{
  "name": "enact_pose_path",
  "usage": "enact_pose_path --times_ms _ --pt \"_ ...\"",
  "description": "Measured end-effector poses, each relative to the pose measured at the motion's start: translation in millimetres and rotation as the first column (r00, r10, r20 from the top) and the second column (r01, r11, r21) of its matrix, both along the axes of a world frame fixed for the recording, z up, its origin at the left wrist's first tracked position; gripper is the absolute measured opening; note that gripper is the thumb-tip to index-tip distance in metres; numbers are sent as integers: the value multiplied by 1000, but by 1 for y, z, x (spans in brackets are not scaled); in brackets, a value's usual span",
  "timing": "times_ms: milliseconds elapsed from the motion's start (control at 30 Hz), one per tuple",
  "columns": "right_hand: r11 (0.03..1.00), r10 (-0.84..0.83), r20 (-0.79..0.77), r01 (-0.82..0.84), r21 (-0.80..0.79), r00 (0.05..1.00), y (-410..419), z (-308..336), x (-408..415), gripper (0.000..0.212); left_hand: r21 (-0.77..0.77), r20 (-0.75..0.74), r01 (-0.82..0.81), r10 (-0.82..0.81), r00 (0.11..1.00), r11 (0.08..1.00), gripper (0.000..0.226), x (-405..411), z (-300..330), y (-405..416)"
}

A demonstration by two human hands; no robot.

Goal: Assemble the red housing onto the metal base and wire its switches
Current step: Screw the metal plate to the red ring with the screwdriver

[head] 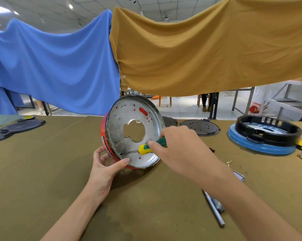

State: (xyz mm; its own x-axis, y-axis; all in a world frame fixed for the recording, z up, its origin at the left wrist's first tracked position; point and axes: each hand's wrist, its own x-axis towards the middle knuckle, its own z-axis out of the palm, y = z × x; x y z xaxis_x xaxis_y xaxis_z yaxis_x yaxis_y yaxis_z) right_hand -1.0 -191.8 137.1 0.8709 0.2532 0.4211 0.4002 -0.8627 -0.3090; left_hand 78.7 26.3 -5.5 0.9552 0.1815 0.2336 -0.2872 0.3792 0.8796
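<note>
The metal base [135,131], seated in the red housing [106,140], is held tilted on edge on the worktop [42,171] by left hand [105,164] fingers curled round its lower rim, evidently so the screwdriver [147,148] gripped in the right hand [178,146] reaches a fastening point near that rim.

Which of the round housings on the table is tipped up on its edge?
The red housing with the metal base, gripped by the left hand. The blue and black one at right lies flat.
</note>
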Motion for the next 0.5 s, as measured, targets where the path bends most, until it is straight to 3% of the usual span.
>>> enact_pose_path --times_ms 167,267,500 --pt "993 109 -104 -112 -22 989 -6 4 -3 29 -17 -14 -14 13 1000 1000 92 -1 2 -2" --pt "993 113 -78 -116 -35 991 -7 5 -3 24 -18 -16 -10 10 1000 1000 87 0 2 -2" --pt "994 64 -149 -51 92 987 -6 3 1 49 43 1 7 -7 1000 999 92 -3 2 -1"
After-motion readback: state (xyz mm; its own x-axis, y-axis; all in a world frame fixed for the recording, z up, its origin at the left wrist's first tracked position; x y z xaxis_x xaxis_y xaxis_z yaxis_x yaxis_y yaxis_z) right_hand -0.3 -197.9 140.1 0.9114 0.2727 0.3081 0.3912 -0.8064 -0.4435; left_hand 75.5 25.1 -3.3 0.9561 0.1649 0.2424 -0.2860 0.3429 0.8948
